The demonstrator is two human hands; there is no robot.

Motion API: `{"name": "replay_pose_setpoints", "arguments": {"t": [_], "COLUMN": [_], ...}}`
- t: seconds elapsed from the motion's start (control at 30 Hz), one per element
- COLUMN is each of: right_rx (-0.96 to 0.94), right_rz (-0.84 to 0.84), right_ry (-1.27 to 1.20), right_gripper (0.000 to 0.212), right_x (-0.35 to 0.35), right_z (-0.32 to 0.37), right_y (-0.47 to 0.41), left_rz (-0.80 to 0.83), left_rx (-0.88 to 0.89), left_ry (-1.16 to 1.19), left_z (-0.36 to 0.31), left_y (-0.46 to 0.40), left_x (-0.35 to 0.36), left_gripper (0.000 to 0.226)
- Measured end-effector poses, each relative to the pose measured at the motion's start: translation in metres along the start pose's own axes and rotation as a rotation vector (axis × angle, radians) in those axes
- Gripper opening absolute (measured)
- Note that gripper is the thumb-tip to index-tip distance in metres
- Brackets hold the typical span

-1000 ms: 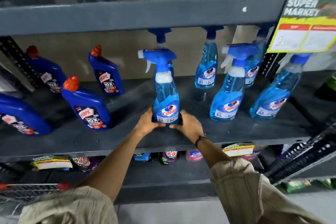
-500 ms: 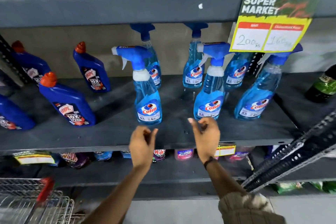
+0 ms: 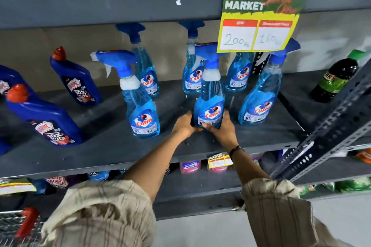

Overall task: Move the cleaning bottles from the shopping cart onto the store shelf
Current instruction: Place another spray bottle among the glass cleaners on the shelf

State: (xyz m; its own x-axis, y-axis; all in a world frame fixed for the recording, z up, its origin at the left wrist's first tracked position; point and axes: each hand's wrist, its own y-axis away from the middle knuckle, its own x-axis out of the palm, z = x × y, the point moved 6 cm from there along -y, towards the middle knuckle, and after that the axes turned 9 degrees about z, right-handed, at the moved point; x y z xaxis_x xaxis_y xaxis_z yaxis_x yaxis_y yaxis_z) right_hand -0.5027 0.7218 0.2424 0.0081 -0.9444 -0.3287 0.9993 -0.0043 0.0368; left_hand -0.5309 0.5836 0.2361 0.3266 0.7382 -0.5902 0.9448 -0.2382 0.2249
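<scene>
A blue Colin spray bottle stands upright on the grey middle shelf. My left hand grips its base from the left and my right hand from the right. Another Colin spray bottle stands free to the left, one more to the right, and several stand behind. Dark blue Harpic bottles with red caps lean at the shelf's left. A corner of the wire shopping cart shows at the bottom left.
A yellow price sign hangs from the upper shelf edge over the bottles. A dark bottle with a green cap stands at the right. A perforated metal upright slants across the right side. The lower shelf holds packets and pink bottles.
Both hands let go of the left spray bottle, pulled back, then moved right and closed on the middle front spray bottle. The view shifted right.
</scene>
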Motion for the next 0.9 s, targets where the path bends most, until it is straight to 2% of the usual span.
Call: {"name": "replay_pose_setpoints", "arguments": {"t": [0.13, 0.37, 0.5, 0.57, 0.63, 0.67, 0.7, 0.8, 0.9], "right_rx": [-0.003, -0.022, -0.060, -0.148, -0.180, -0.178, -0.170, -0.140, -0.050], "right_rz": [0.020, 0.015, 0.085, -0.013, -0.245, -0.374, -0.486, -0.669, -0.563], "right_ry": [0.028, 0.155, 0.169, 0.215, 0.218, 0.189, 0.148, 0.061, -0.173], "right_gripper": [0.061, 0.055, 0.053, 0.056, 0.049, 0.045, 0.044, 0.055, 0.062], "right_x": [0.012, 0.022, 0.016, 0.003, -0.022, -0.038, -0.052, -0.093, -0.116], "right_z": [0.000, -0.003, -0.003, -0.004, -0.007, -0.011, -0.014, -0.027, -0.037], "right_y": [0.003, -0.001, 0.002, 0.011, 0.029, 0.039, 0.048, 0.053, 0.031], "left_rz": [-0.009, -0.022, -0.049, -0.233, -0.522, -0.602, -0.608, -0.353, -0.178], "left_rx": [0.009, 0.002, -0.014, -0.016, 0.006, 0.060, 0.140, 0.336, 0.332], "left_ry": [0.090, 0.070, 0.100, 0.116, 0.082, 0.023, -0.053, -0.173, -0.124], "left_z": [0.012, 0.019, 0.019, 0.021, 0.022, 0.018, 0.010, -0.022, -0.056], "left_y": [0.003, 0.008, 0.013, 0.028, 0.056, 0.070, 0.081, 0.079, 0.048], "left_x": [-0.006, -0.012, -0.010, -0.012, -0.012, -0.006, 0.004, 0.042, 0.066], "left_gripper": [0.073, 0.069, 0.065, 0.057, 0.039, 0.030, 0.024, 0.019, 0.038]}}
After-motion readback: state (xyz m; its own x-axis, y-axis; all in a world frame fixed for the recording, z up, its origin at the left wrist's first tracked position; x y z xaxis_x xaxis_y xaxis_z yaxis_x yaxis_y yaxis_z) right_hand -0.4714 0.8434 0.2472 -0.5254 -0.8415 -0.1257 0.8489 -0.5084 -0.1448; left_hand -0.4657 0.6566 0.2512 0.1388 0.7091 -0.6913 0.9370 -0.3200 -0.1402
